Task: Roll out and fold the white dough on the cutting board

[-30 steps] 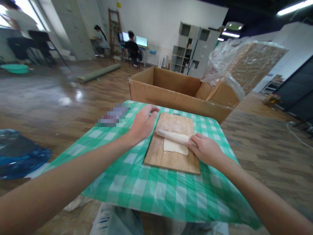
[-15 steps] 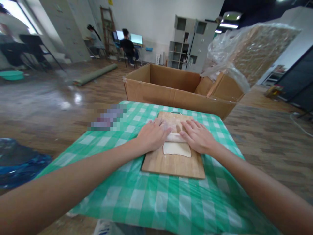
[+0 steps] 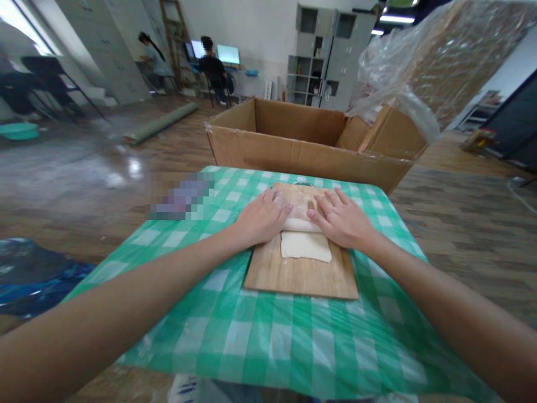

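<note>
A pale rolling pin [image 3: 302, 225] lies crosswise over a flat white sheet of dough [image 3: 305, 247] on a wooden cutting board [image 3: 300, 279]. My left hand [image 3: 263, 217] rests flat over the pin's left end, fingers pointing away from me. At the other end, my right hand [image 3: 342, 217] lies with its fingers spread and palm down on the pin. Both hands hide the pin's ends. The dough's near part shows below the pin, and white flour dusts the board beyond it.
A green checked cloth [image 3: 247, 330] covers the table. Behind the table stands a large open cardboard box [image 3: 302, 154], with a plastic-wrapped block [image 3: 465, 61] at its right. A blurred item [image 3: 180, 196] is at the left table edge. Two people sit farther back.
My hands and the rolling pin have moved slightly forward, away from me, and a little more of the dough shows. The whole view has also shifted a bit.
</note>
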Demonstrator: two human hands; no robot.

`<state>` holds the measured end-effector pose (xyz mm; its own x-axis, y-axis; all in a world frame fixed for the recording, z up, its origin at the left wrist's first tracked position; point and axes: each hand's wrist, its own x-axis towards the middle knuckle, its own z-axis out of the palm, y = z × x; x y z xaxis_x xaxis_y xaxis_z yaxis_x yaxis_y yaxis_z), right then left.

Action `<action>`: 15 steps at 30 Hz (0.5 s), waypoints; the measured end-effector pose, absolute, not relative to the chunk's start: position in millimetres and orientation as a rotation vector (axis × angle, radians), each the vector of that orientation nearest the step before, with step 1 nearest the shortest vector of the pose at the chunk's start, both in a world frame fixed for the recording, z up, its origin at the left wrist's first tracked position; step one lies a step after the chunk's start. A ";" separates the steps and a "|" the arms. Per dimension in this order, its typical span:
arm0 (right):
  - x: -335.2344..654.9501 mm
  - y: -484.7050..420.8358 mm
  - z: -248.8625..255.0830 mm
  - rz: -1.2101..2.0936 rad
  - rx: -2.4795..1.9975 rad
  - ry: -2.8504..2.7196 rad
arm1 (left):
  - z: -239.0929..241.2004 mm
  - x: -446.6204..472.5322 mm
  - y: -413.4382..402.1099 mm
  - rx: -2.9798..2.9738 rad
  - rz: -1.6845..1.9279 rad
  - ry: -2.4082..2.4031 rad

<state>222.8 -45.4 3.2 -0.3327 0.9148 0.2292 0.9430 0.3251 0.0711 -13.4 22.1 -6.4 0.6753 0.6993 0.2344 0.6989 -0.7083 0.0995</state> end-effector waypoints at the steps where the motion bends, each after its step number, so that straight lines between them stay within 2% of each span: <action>1: 219.1 -55.3 2.8 -0.276 -1.746 -2.374 | -6.4 -15.7 12.6 2.902 0.429 1.179; 9: 200.5 -142.1 -8.8 -0.253 -1.696 -2.396 | -4.3 -42.5 -76.6 2.916 0.463 1.231; 15: 200.8 -135.0 -4.5 -0.203 -1.731 -2.400 | 0.0 -38.2 -71.2 2.866 0.390 1.269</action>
